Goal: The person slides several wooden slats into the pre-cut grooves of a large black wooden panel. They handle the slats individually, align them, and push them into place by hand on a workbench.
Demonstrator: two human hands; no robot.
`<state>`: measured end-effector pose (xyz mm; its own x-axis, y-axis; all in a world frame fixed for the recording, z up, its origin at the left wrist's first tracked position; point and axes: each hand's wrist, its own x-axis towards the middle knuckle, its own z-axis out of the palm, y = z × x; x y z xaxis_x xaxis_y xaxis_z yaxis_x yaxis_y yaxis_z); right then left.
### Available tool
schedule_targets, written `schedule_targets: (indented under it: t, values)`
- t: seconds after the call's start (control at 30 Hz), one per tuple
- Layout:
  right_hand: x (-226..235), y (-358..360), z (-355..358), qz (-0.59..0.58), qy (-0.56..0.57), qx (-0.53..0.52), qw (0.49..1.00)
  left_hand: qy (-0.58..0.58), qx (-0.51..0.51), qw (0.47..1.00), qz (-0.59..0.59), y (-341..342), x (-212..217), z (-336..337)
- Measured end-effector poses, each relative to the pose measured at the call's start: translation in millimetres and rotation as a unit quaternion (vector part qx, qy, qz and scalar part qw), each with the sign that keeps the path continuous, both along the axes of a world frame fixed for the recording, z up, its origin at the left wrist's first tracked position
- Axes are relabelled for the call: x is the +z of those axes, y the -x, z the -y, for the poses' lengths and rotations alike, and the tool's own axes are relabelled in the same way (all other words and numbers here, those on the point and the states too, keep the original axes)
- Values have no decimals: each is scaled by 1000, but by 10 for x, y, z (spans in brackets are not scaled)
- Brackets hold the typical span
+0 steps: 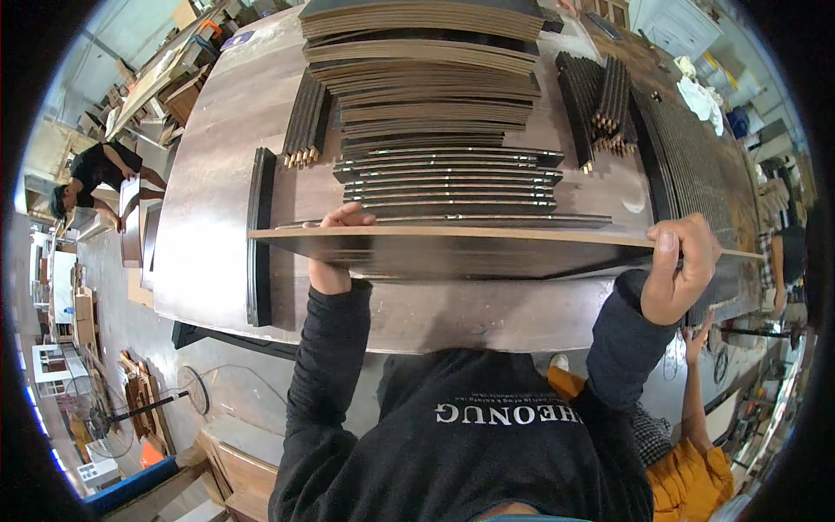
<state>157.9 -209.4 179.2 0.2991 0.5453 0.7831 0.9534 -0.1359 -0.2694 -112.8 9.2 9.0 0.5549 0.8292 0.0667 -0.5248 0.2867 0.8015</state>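
Note:
A long dark panel [487, 252] with a pale raw edge is held raised and tilted across the near part of the table. My left hand [330, 275] grips it toward its left end; the fingers show past the pale edge, while the panel hides part of the palm. At the right end, my right hand [683, 268] is closed on the panel, thumb on the near side. Just beyond lie several narrow dark slats [452, 181] in a row. A tall stack of dark boards [426, 56] rises behind them.
Dark strips [259, 235] lie near the table's [213, 183] left edge. Bundled dark legs with pale tips [306, 117] flank the stack, with more legs [581, 100] at right. A long row of dark pieces [696, 157] runs down the right. A person in orange [691, 483] is close by at lower right.

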Motion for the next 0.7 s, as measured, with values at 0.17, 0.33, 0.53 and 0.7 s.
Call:
schedule_targets:
  t: [0.17, 0.33, 0.53, 0.7]
  values:
    - [1, 11, -16, -15, -6, 8, 1000, -11, -86, 996, 18, 120, 52, 5]
    - [-14, 11, -27, -16, -1, 7, 1000, 2, -31, 999, 15, 89, 56, 103]
    - [-45, -32, -31, -3, -3, 10, 1000, 12, -13, 1000, 23, 12, 98, 27]
    - [-21, 8, -24, 5, -10, 0, 1000, -5, -71, 997, 16, 69, 63, 42]
